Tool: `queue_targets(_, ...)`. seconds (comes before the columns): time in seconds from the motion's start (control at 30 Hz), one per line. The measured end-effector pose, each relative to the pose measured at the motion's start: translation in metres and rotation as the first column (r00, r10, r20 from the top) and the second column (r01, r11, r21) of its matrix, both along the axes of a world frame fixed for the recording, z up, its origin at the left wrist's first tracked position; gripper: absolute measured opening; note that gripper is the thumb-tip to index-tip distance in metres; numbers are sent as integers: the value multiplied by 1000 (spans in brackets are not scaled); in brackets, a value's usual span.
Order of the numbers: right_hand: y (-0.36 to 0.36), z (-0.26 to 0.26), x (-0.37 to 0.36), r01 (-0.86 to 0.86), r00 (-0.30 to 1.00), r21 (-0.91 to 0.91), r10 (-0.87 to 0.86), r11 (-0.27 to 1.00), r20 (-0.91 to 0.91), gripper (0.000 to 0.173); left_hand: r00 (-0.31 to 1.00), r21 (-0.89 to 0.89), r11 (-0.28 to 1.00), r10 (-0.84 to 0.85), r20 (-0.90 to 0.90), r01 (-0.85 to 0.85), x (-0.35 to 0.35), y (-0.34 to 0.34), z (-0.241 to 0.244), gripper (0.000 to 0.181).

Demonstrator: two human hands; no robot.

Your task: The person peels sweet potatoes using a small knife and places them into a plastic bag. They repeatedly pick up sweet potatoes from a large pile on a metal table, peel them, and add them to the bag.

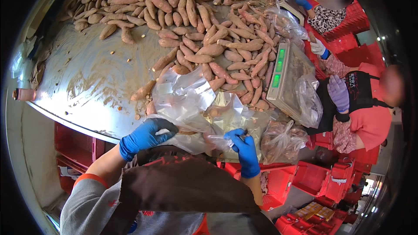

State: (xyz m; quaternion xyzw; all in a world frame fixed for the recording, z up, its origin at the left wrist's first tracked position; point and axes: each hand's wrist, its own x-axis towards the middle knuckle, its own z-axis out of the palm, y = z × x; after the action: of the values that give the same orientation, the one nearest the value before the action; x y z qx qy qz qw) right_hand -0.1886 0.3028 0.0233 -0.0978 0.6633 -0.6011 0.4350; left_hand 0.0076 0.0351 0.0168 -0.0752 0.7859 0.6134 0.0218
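My left hand (148,136), in a blue glove, is curled at the near edge of the table, gripping the left edge of a clear plastic bag (196,145). A brown sweet potato (188,133) shows beside its fingertips, partly under the plastic. My right hand (244,151), also gloved in blue, pinches a narrow gathered strip of clear plastic (219,137). A small dark piece sticks out at its fingertips; I cannot tell what it is. Just beyond my hands lie crumpled clear plastic bags (183,96). To the right of my right hand sits a knotted clear bag of sweet potatoes (283,140).
A large heap of sweet potatoes (212,49) covers the far part of the metal table (85,68). A digital scale (290,78) stands at the right with a plastic bag on it. Two people (362,94) work along the right side. Red plastic crates (310,179) stand below the table.
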Motion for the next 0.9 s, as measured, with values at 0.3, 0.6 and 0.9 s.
queue_targets(0.3, -69, -74, -169, 460, 854, -105, -471, 882, -219, 15, 980, 48, 981, 191, -50, -189, -39, -2, 10, 18)
queue_targets(0.6, -120, -115, -231, 553, 740, -56, -521, 831, -425, 16, 981, 161, 969, 192, -26, -186, -58, -18, 1, 16)
queue_targets(0.9, -143, -27, -73, 198, 976, -73, -204, 977, -75, 13, 953, 719, 648, 295, 67, -251, -117, -20, -17, 41)
